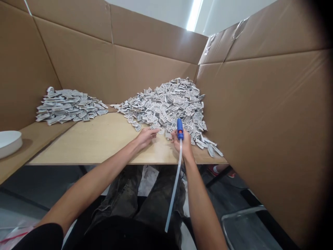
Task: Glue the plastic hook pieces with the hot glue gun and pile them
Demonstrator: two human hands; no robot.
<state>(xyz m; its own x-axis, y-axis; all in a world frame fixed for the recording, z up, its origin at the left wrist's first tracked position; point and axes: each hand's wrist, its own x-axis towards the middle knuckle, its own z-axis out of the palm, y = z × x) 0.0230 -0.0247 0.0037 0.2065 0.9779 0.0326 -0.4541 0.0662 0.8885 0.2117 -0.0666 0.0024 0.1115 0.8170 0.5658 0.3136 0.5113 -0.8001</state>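
My right hand (185, 143) is wrapped round a blue glue gun (180, 128), whose nozzle points away from me toward the pile. A long translucent glue stick (176, 184) sticks out of its back end and hangs down over the table edge. To the left, my left hand (147, 137) has its fingers curled, the thumb and forefinger pinching the edge of a small grey slotted piece (161, 132). Another flat grey piece (168, 135) lies by my right fingertips. Just beyond both hands rises a big heap of grey slotted pieces (169, 104).
A second, lower pile of grey pieces (69, 106) sits at the back left. A white round dish (9, 143) stands at the far left. Tall cardboard walls (156, 66) enclose the wooden table (99, 139). Below on the right, part of another person's foot (214, 170) shows.
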